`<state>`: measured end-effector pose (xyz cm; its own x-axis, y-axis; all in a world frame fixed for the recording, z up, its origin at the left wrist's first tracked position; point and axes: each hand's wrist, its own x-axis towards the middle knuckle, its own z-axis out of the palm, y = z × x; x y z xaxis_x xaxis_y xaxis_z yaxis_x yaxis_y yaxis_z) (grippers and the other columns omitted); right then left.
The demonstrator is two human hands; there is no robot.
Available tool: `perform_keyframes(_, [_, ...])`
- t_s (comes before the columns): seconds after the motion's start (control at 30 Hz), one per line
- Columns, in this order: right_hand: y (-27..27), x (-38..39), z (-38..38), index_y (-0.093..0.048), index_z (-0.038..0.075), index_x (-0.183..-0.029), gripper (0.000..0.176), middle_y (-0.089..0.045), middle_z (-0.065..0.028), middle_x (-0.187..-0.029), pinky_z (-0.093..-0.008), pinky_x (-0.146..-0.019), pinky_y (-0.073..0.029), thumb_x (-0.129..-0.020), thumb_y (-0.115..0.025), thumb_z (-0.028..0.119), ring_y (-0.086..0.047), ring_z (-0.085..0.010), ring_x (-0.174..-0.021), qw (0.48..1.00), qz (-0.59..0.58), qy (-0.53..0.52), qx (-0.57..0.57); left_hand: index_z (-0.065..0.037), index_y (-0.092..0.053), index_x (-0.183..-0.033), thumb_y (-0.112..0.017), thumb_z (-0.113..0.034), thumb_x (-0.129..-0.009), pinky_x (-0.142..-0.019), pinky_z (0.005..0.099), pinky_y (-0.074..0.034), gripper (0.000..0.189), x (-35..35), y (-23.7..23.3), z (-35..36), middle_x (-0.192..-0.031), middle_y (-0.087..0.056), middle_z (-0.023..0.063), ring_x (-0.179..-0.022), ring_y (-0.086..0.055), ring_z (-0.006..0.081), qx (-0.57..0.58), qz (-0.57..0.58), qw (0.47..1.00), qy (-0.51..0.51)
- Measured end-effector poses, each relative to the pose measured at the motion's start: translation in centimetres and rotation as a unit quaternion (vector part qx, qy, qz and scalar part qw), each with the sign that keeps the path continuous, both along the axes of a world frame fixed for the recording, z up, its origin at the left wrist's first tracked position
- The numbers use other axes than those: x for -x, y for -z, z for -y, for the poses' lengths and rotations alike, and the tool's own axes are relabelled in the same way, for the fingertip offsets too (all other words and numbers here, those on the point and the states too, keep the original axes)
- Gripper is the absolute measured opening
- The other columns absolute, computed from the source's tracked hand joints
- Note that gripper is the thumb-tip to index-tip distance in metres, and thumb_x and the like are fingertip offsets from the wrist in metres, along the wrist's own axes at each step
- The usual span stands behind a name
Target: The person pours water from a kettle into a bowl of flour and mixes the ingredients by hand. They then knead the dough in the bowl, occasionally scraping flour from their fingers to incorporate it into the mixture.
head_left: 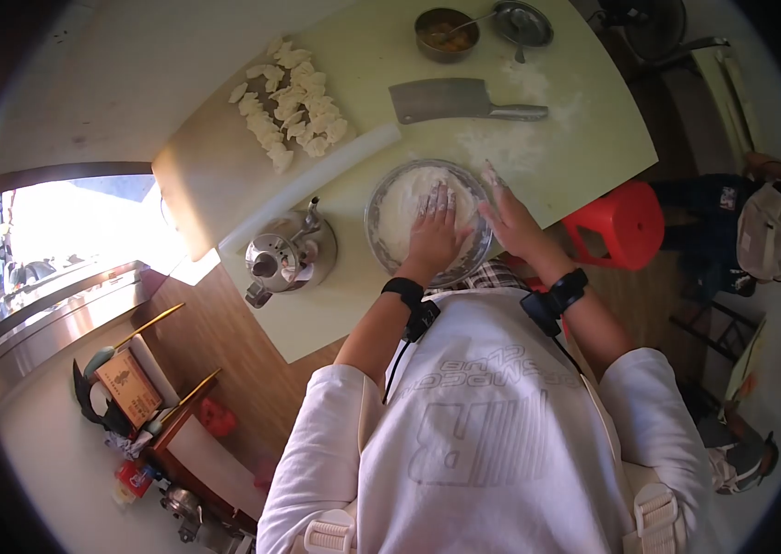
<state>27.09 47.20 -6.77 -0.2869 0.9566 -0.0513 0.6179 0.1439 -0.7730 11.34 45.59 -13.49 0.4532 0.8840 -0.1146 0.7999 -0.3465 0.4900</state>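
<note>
A round metal bowl (378,249) of white flour or dough (400,205) sits at the table's near edge. My left hand (437,231) lies palm down on the white contents, its fingers floury and extended. At the bowl's right rim is my right hand (512,222), raised with fingers spread and whitened, nothing in it. Beyond the bowl a cleaver (450,100) lies flat on the table. To the left stands a shiny metal kettle (291,251).
Many pale dumplings (294,106) lie at the back left of the table (363,55). A pot (447,35) with a spoon and a lid (523,23) are at the back. A red stool (621,224) stands right; people are beyond it.
</note>
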Motion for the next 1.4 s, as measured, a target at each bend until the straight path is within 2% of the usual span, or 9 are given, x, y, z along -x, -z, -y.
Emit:
perform_keyframes(0.2, [-0.3, 0.1, 0.1, -0.018, -0.006, -0.121, 0.055, -0.032, -0.0279, -0.115, -0.0332, -0.089, -0.028, -0.081, -0.04, 0.025, -0.033, -0.0355, -0.108, 1.0, 0.004, 0.004, 0.012, 0.005, -0.032, -0.116, -0.033, -0.043, -0.08, -0.095, 0.0387, -0.019, 0.06, -1.4, 0.5, 0.0, -0.126, -0.022, 0.0214, -0.116, -0.023, 0.0314, -0.091, -0.003, 0.994, 0.056])
perform_keyframes(0.37, [0.0, 0.0, 0.3, -0.019, -0.004, -0.121, 0.054, -0.036, -0.028, -0.111, -0.0339, -0.086, -0.031, -0.081, -0.04, 0.025, -0.036, -0.0367, -0.103, 1.0, 0.013, 0.0, 0.003, -0.001, -0.039, -0.113, -0.033, -0.043, -0.079, -0.095, 0.0389, -0.02, 0.054, -0.5, -2.0, -0.1, -0.127, -0.025, 0.015, -0.114, -0.028, 0.0287, 0.061, -0.054, 0.979, 0.186])
perform_keyframes(0.5, [0.8, 0.0, 0.5, -0.022, -0.003, -0.121, 0.053, -0.041, -0.0271, -0.103, -0.0358, -0.08, -0.035, -0.081, -0.041, 0.025, -0.042, -0.0379, -0.094, 1.0, 0.024, -0.006, -0.004, -0.002, -0.036, -0.115, -0.034, -0.042, -0.079, -0.094, 0.0401, -0.02, 0.054, 1.7, -1.8, 0.5, -0.127, -0.026, 0.0135, -0.114, -0.029, 0.0282, 0.088, -0.029, 0.979, 0.182])
perform_keyframes(0.57, [0.8, 0.0, 0.8, -0.025, -0.003, -0.119, 0.051, -0.043, -0.026, -0.098, -0.0362, -0.077, -0.036, -0.08, -0.042, 0.025, -0.043, -0.0375, -0.09, 0.999, 0.04, -0.011, -0.008, -0.003, -0.034, -0.118, -0.035, -0.042, -0.079, -0.093, 0.0416, -0.021, 0.055, 2.6, -0.9, 0.7, -0.127, -0.025, 0.0135, -0.114, -0.029, 0.0277, -0.06, -0.027, 0.992, 0.104])
perform_keyframes(0.63, [1.1, 0.0, 1.0, -0.028, -0.004, -0.118, 0.05, -0.045, -0.0249, -0.093, -0.0365, -0.074, -0.038, -0.08, -0.043, 0.025, -0.045, -0.0372, -0.085, 0.998, 0.055, -0.016, -0.011, -0.002, -0.031, -0.119, -0.035, -0.042, -0.079, -0.094, 0.042, -0.02, 0.056, 3.4, -0.7, 0.4, -0.127, -0.023, 0.0148, -0.115, -0.026, 0.0291, -0.055, -0.038, 0.995, 0.074])
perform_keyframes(0.8, [2.0, 0.5, 1.4, -0.046, -0.005, -0.098, 0.036, -0.048, -0.0207, -0.081, -0.0354, -0.068, -0.039, -0.077, -0.047, 0.024, -0.047, -0.0335, -0.076, 0.986, 0.115, -0.121, -0.002, -0.002, -0.026, -0.121, -0.034, -0.042, -0.08, -0.094, 0.0428, -0.019, 0.058, 3.4, -0.4, 0.3, -0.128, -0.02, 0.0168, -0.117, -0.023, 0.0305, -0.097, -0.08, 0.99, 0.061])
perform_keyframes(1.1, [3.3, 0.9, 1.3, -0.036, -0.002, -0.113, 0.048, -0.046, -0.0209, -0.096, -0.038, -0.076, -0.038, -0.075, -0.048, 0.025, -0.045, -0.0341, -0.084, 0.977, 0.102, -0.148, -0.117, -0.002, -0.027, -0.121, -0.032, -0.044, -0.08, -0.093, 0.0417, -0.022, 0.059, 2.5, -0.1, 0.9, -0.127, -0.022, 0.0172, -0.116, -0.025, 0.0304, 0.008, -0.015, 0.998, 0.067])
perform_keyframes(1.27, [4.4, 1.0, 0.7, -0.036, -0.002, -0.113, 0.049, -0.045, -0.0204, -0.097, -0.0373, -0.075, -0.038, -0.075, -0.048, 0.026, -0.046, -0.034, -0.084, 0.969, 0.114, -0.153, -0.155, -0.001, -0.032, -0.118, -0.033, -0.043, -0.08, -0.095, 0.04, -0.018, 0.057, 1.7, 0.1, 1.5, -0.126, -0.024, 0.0184, -0.116, -0.024, 0.0313, 0.049, -0.056, 0.975, 0.211])
perform_keyframes(1.4, [4.8, 0.7, -0.2, -0.041, -0.002, -0.108, 0.045, -0.048, -0.0187, -0.092, -0.0366, -0.072, -0.039, -0.074, -0.049, 0.027, -0.047, -0.0325, -0.081, 0.965, 0.122, -0.176, -0.151, -0.001, -0.033, -0.117, -0.031, -0.043, -0.08, -0.096, 0.0411, -0.015, 0.056, 2.6, -0.4, 1.2, -0.125, -0.026, 0.019, -0.117, -0.022, 0.0326, -0.011, -0.004, 0.986, 0.169])
